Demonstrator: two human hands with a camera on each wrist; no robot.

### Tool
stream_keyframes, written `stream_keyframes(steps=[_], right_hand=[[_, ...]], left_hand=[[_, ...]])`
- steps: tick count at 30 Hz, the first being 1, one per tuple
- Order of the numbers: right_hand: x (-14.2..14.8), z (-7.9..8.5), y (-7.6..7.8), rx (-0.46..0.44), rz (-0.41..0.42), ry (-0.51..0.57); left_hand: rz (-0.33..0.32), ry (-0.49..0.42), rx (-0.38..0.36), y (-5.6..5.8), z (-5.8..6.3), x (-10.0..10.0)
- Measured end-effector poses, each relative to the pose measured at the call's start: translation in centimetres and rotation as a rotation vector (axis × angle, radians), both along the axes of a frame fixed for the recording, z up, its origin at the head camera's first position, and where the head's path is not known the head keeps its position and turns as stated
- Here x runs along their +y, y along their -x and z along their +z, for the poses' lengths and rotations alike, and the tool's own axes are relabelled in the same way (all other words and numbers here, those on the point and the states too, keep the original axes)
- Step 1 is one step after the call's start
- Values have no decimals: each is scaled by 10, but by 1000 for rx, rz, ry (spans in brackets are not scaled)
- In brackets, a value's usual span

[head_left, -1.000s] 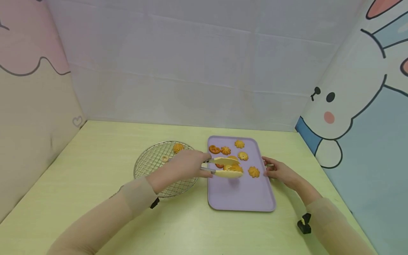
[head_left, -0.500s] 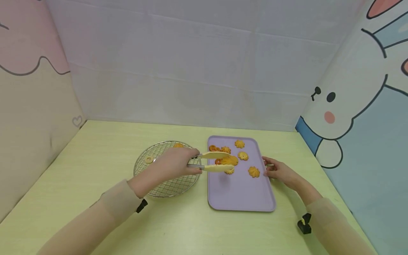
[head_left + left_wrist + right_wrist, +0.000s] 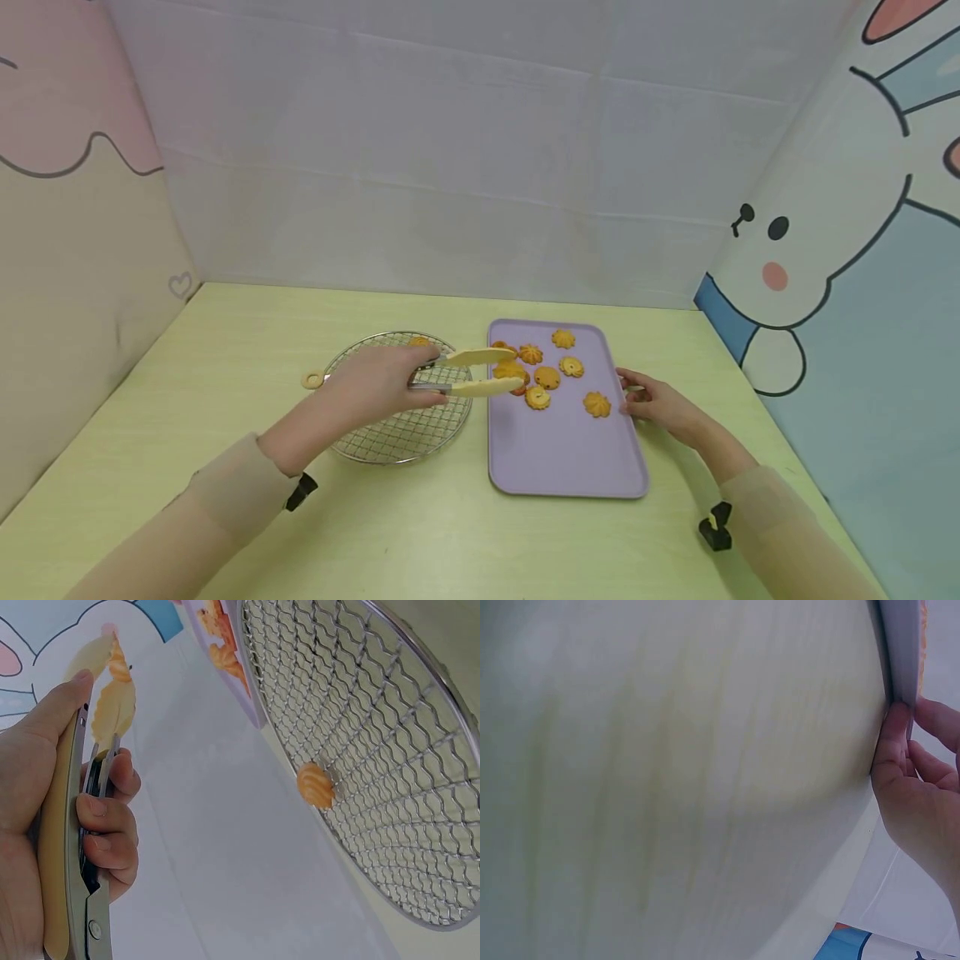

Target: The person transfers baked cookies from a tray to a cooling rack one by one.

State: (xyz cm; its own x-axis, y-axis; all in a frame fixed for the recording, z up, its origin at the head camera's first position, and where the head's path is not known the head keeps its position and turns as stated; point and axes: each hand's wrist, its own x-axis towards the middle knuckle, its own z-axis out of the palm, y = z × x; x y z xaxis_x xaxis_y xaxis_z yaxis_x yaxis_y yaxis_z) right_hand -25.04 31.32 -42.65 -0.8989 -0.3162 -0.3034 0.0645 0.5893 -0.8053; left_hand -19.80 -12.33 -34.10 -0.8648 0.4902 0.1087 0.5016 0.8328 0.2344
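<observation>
My left hand (image 3: 378, 382) grips a pair of tongs (image 3: 480, 388) with cream tips, above the round wire rack (image 3: 401, 450). Between the tips is an orange-brown cookie (image 3: 119, 666), seen best in the left wrist view. One swirled cookie (image 3: 315, 785) sits near the rack's rim, partly hidden behind the hand in the head view. On the purple tray (image 3: 562, 458) lie several cookies, such as a flower-shaped cookie (image 3: 597, 405) and a ring cookie (image 3: 537, 397). At the tray's right edge, my right hand (image 3: 660, 407) pinches the rim between thumb and fingers.
The pale yellow table (image 3: 435, 533) extends in front of the tray and rack. A plain white wall (image 3: 465, 167) stands at the back. Side panels carry cartoon drawings, with a rabbit panel (image 3: 825, 250) on the right close to my right arm.
My left hand has moved left with the tongs and the cookie between their tips, from over the middle of the tray to its left edge. The right hand and tray have stayed still.
</observation>
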Motion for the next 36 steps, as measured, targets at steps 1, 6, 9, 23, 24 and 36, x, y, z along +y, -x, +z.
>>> stream_keyframes(steps=[1,6,9,23,24,36], right_hand=[[0,0,0,-2,-4,4],[1,-1,1,1,-1,4],[2,-2,1,4,-2,9],[3,-4,1,20,-2,6],[3,-4,1,19,-6,7],[2,-3,0,8,-15,10]], left_hand=[[4,0,8,0,0,-3],[33,7,22,-2,0,-15],[46,9,18,-3,-2,-22],[101,44,35,1,-28,-49],[105,48,35,2,-30,-51],[135,54,8,12,-47,-61]])
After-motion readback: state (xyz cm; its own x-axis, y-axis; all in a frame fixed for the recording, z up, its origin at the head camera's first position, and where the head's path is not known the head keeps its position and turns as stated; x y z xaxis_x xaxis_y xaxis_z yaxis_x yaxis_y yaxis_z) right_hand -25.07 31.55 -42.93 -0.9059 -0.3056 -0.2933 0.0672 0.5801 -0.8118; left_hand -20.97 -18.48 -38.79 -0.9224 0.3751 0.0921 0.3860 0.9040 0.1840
